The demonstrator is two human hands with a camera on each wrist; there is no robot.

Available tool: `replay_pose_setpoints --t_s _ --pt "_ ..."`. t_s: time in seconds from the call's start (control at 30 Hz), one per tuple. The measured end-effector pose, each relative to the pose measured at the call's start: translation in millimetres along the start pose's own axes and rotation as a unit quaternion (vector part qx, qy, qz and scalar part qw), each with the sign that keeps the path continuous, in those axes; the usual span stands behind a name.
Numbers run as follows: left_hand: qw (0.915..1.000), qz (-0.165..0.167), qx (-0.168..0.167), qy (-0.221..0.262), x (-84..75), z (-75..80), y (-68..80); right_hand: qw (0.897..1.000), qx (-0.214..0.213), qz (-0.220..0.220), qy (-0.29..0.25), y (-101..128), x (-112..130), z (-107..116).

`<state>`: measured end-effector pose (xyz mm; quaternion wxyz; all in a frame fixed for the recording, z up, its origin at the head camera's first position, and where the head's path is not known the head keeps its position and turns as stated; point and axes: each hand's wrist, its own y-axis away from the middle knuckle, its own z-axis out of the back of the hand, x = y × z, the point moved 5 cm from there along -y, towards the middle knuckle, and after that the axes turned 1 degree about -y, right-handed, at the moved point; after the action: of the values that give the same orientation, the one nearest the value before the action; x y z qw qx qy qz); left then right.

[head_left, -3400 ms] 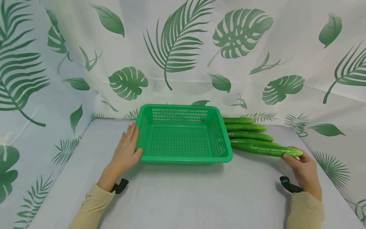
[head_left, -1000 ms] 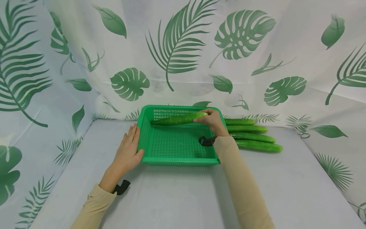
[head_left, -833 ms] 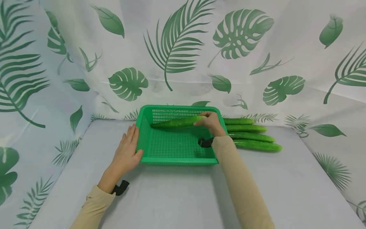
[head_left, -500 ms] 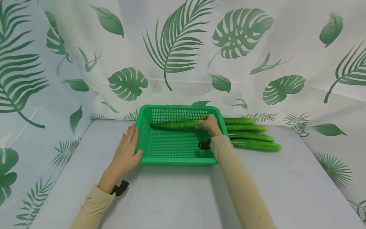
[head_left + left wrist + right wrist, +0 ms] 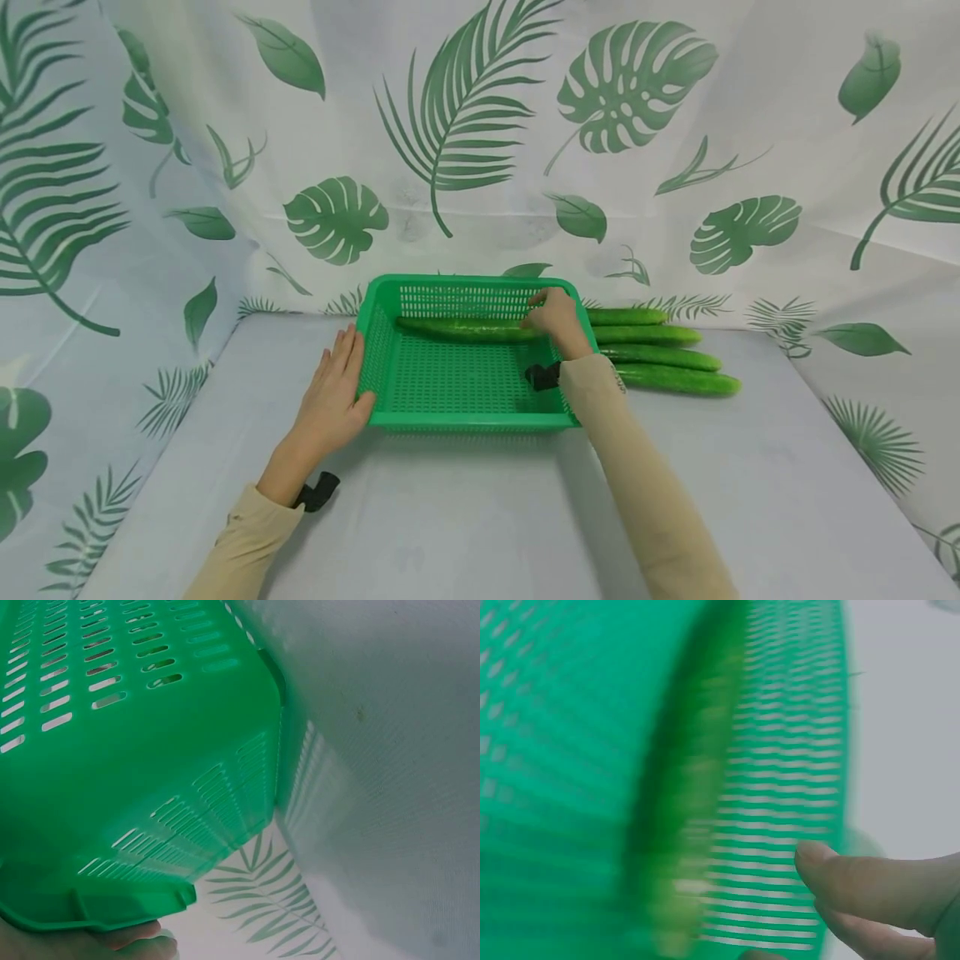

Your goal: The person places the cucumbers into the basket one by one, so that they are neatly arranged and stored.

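Note:
A green plastic basket [image 5: 472, 419] with slotted walls stands on the table. One cucumber [image 5: 461, 331] lies lengthwise on its floor, near the far wall. My left hand [image 5: 330, 400] rests with straight fingers against the basket's left side; at the left wrist view's lower edge, part of that hand [image 5: 97, 943] shows by the rim. Over the basket's right end is my right hand [image 5: 558, 321], at the cucumber's right end. From the right wrist view, its fingers [image 5: 877, 889] are apart from the blurred cucumber [image 5: 697, 780] and hold nothing.
Several more cucumbers [image 5: 667, 381] lie side by side on the table right of the basket, their left ends hidden behind it and the right arm. A white table [image 5: 465, 517] spreads in front. A leaf-printed curtain [image 5: 480, 242] hangs close behind the basket.
My right hand carried one cucumber from the right-hand row into the basket and lowered it. It has now let go and risen slightly. The left hand stays at the basket's side.

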<state>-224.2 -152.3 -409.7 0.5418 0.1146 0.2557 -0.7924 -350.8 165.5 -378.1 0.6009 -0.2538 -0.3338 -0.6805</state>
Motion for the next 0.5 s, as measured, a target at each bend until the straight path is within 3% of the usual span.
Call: replay_pose_setpoints --t_s 0.17,0.33,0.5 --pt "1.0000 -0.001 -0.002 0.002 0.7 0.0 -0.8 0.998 0.012 0.055 0.008 23.4 28.5 32.5" --pt "1.0000 -0.002 -0.003 -0.001 0.7 0.2 -0.7 0.995 0.015 0.101 -0.002 47.9 41.5 66.1" --pt "1.0000 0.001 -0.001 0.000 0.1 0.6 -0.2 0.986 -0.030 0.164 -0.031 72.9 40.7 104.1"
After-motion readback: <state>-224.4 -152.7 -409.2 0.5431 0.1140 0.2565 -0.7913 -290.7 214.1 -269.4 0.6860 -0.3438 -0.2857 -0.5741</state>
